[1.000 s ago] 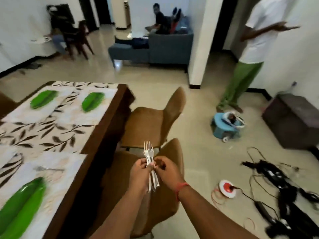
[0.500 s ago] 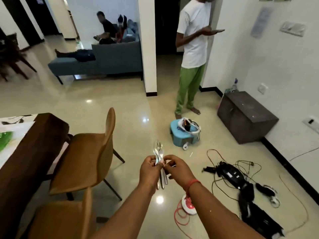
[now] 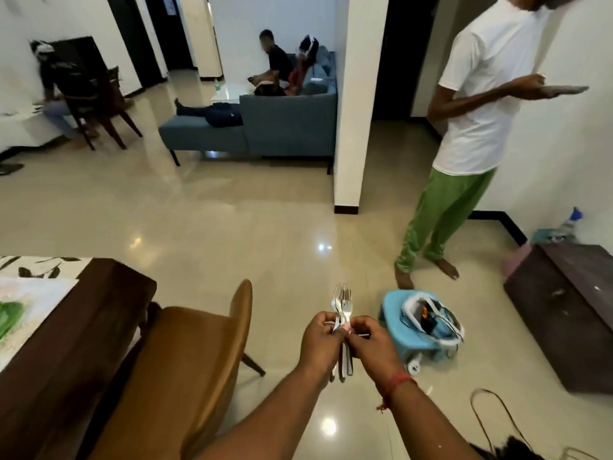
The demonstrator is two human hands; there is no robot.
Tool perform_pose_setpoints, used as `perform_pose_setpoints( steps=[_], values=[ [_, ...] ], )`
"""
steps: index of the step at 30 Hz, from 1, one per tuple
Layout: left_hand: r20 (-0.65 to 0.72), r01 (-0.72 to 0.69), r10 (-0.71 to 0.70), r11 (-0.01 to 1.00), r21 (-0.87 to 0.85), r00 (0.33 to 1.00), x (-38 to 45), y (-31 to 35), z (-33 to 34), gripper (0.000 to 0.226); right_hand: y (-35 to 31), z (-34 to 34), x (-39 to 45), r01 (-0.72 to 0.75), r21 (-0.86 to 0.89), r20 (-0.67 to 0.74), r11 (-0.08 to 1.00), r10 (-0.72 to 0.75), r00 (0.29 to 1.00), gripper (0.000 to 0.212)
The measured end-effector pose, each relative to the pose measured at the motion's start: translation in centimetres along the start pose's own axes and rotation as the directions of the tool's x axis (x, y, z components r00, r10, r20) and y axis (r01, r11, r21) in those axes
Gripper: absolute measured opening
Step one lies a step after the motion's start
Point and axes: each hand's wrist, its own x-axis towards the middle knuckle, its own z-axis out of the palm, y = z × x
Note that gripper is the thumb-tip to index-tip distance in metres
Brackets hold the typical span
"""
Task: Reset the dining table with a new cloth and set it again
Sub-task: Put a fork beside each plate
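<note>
- Fingers of both the left hand (image 3: 321,340) and right hand (image 3: 371,341) pinch one upright bundle of forks (image 3: 343,305), near centre, off the table.
- Loose grip risks forks slipping to the floor.
- Far left, the table (image 3: 99,313) waits; the brown chair (image 3: 199,353) between could snag them.

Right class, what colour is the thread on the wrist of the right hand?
Red thread, on the right hand, head view.
</note>
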Motion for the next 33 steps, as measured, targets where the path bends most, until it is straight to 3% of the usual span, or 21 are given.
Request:
perform_pose_setpoints(
  steps=[5,10,19,24,30,33],
  values=[
    [-0.031,-0.011,0.011,1.0,-0.001,0.999,12.6,6.5,-0.3,0.012,-5.3,2.9,13.6,-0.014,0.058,-0.039,0.998,0.017,0.999,0.014],
    [-0.1,-0.024,0.019,0.999,-0.043,0.995,25.3,10.5,-0.6,0.013,-9.1,5.3,27.2,-0.002,0.071,0.049,0.997,-0.001,0.999,0.011],
    [-0.367,-0.033,-0.049,0.976,-0.215,0.929,47.7,19.4,-5.7,0.014,-19.1,14.2,52.2,0.009,-0.004,0.384,1.0,-0.007,0.924,0.007],
    [-0.503,-0.036,-0.12,0.956,-0.29,0.856,56.9,21.9,-11.9,0.022,-24.4,22.1,61.3,0.043,-0.076,0.557,0.996,0.007,0.83,0.005],
    [-0.671,-0.071,-0.187,0.939,-0.338,0.717,66.4,23.8,-23.7,0.018,-28.3,37.0,69.1,0.083,-0.136,0.652,0.987,0.026,0.757,0.005],
    [-0.7,-0.057,-0.193,0.947,-0.317,0.688,69.4,25.3,-30.2,0.02,-30.1,44.1,71.3,0.108,-0.165,0.687,0.98,0.036,0.725,0.005]
  ],
)
